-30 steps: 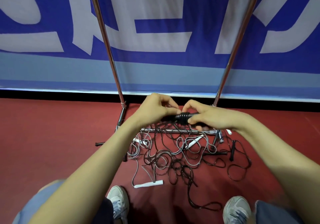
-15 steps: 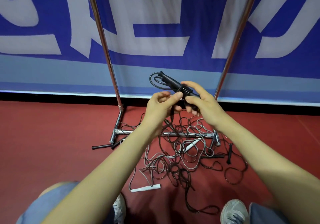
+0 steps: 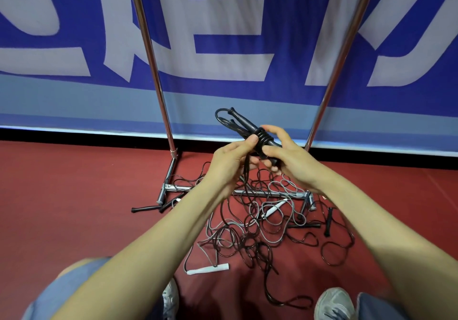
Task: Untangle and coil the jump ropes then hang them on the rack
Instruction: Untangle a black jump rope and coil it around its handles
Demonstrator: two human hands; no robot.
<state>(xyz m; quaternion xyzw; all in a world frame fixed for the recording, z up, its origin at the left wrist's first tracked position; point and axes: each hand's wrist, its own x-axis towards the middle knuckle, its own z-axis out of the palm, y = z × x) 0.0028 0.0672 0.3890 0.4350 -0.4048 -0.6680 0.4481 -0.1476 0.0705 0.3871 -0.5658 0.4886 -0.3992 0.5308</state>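
coiling was underway above the tangle [image 3: 250,235]: right hand [image 3: 292,163] gripped the black rope [image 3: 264,138] by its handles, left hand [image 3: 230,163] pinched its cord at the wraps; next likely meant tucking the tail, then the rack [image 3: 154,71].

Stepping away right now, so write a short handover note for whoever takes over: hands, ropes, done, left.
Left hand: grips the black jump rope, thumb on its wraps.
Right hand: grips the same rope's handles.
Ropes: that one is held above the floor, cord wound round its paired handles, one strand trailing down towards the pile of tangled black and grey ropes at the foot of the rack.
Done: one rope nearly coiled.
Left: probably secure the wrap, hang it, then untangle the pile. The rack's top bar is out of view, so what hangs there is unknown.
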